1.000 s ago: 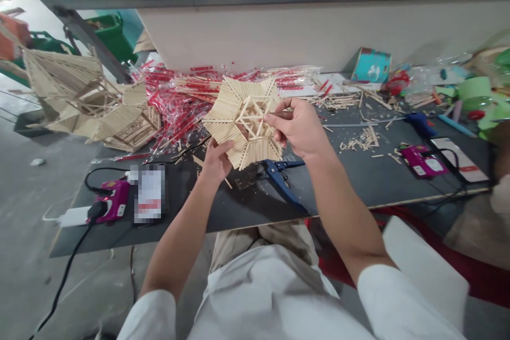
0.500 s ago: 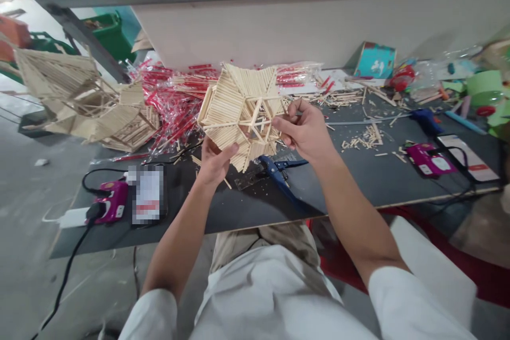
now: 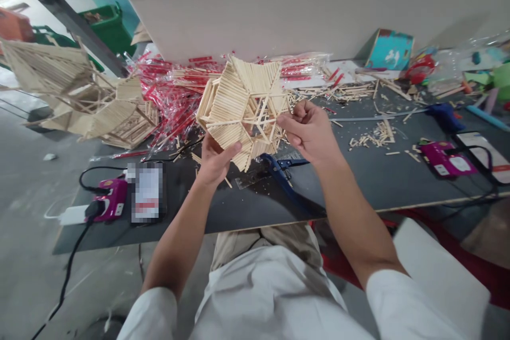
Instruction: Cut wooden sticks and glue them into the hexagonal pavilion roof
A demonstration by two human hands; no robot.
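A pale model built of thin wooden sticks [image 3: 229, 101] hangs over the middle of the table, tilted toward me. Slatted panels fan out around its open frame of crossed sticks. My left hand [image 3: 216, 162] grips its lower left edge, thumb in front and fingers mostly hidden behind. At the right side of the open frame, my right hand [image 3: 306, 130] has thumb and fingers pinched together. Whatever it pinches is too small or hidden to make out. Below the model lies a blue-handled cutter [image 3: 287, 186], beside a clear ruler [image 3: 251, 178].
A larger stick structure [image 3: 91, 101] stands at the left. Red-and-clear plastic packets [image 3: 171, 93] lie behind the model. Loose stick pieces [image 3: 374, 135] are scattered to the right. A phone [image 3: 147, 194] and purple power adapters [image 3: 112, 199] with cables sit near the front edge.
The view has shifted slightly, with the right-side objects sliding further right. My right hand has moved a little right along the model. The left hand keeps its grip.
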